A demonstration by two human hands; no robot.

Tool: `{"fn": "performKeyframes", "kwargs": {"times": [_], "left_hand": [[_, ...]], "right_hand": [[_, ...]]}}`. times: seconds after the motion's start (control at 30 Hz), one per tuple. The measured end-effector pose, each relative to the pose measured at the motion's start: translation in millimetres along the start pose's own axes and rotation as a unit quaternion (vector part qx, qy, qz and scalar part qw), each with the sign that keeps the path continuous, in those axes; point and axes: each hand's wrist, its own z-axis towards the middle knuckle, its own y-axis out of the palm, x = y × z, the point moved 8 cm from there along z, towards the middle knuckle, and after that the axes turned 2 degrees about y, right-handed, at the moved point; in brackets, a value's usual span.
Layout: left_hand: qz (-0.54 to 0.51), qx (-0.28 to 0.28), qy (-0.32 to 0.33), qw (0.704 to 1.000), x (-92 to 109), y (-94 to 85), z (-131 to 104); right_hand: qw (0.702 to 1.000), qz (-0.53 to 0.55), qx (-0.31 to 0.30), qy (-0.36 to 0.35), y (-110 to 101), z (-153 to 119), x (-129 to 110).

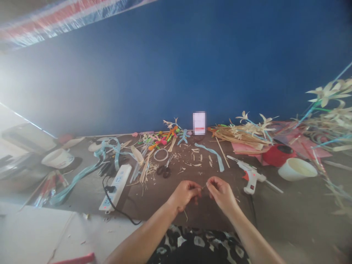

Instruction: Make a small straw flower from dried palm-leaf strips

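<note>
Both hands are raised over the near edge of the dark table (pixel 154 205), close together with a small gap between the fingertips. My left hand (pixel 187 194) is pinched on a thin pale strand (pixel 186 216), whose tail hangs below the palm. At its fingertips, my right hand (pixel 220 190) pinches a tiny piece, too small to name, beside the strand's upper end. Beyond the hands lie small pale scraps (pixel 196 157) and a light blue ribbon (pixel 213 152). Black scissors (pixel 164 170) rest to the left of them.
A white power strip (pixel 117 187) with a black cord lies at left. On the right are a white glue gun (pixel 251 176), a white cup (pixel 297 169) and a red container (pixel 277 154). Dried stalks (pixel 233 135) and a tape ring (pixel 161 155) lie farther back, before the blue wall.
</note>
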Motion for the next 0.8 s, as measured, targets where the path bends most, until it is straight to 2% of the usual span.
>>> {"fn": "performKeyframes", "kwargs": {"times": [0.1, 0.17, 0.3, 0.43, 0.67, 0.8], "left_hand": [[-0.009, 0.011, -0.020, 1.000, -5, -1.0, 0], [-0.016, 0.016, -0.025, 0.999, -8, -1.0, 0], [-0.002, 0.008, -0.019, 1.000, -11, 0.4, 0], [0.048, -0.027, -0.006, 0.998, -10, 2.6, -1], [0.165, -0.056, 0.016, 0.985, -1, -0.2, -4], [0.122, -0.068, -0.007, 0.990, 2, 0.8, -5]], "right_hand": [[0.997, -0.026, -0.055, -0.043, 2, -1, -12], [0.990, -0.081, -0.079, -0.088, 3, -3, -24], [0.961, -0.226, -0.081, -0.140, 6, -9, -37], [0.934, -0.305, -0.079, -0.171, 11, -15, -40], [0.920, -0.331, -0.079, -0.196, 11, -21, -45], [0.926, -0.320, -0.064, -0.191, 11, -22, -47]]}}
